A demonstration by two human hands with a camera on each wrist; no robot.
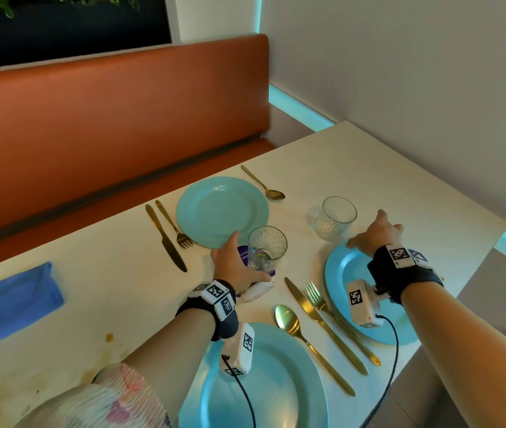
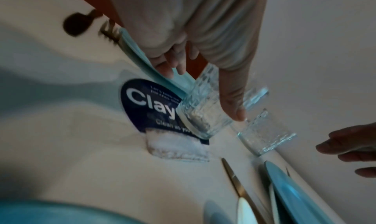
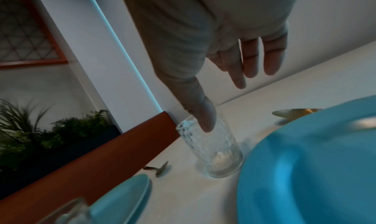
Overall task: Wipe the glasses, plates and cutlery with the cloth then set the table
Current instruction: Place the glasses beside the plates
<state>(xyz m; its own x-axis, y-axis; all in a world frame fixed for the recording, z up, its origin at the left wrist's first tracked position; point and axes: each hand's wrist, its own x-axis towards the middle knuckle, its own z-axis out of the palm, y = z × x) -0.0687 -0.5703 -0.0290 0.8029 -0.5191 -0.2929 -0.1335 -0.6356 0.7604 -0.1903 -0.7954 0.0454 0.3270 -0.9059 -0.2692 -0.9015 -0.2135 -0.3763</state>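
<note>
My left hand [image 1: 238, 264] hovers open beside a ribbed glass [image 1: 267, 247] that stands on a purple card [image 2: 142, 102]. Its thumb [image 2: 234, 108] lies against the glass's side, and its fingers [image 2: 168, 65] reach the rim of the far teal plate [image 1: 222, 211]. A small white cloth [image 2: 177, 145] lies on the table under that hand. My right hand [image 1: 375, 234] is open with straight fingers over the far edge of the right plate [image 1: 341, 273]. Its thumb [image 3: 205, 118] is at the rim of a second glass [image 1: 335, 217]. A third plate [image 1: 276, 381] sits nearest me.
Gold knife [image 1: 165, 236] and fork [image 1: 174, 225] lie left of the far plate, a spoon [image 1: 264, 183] behind it. Spoon [image 1: 292, 319], knife [image 1: 316, 319] and fork [image 1: 322, 301] lie between the near plates. A blue cloth [image 1: 11, 301] lies far left. An orange bench [image 1: 116, 118] stands behind, a wall to the right.
</note>
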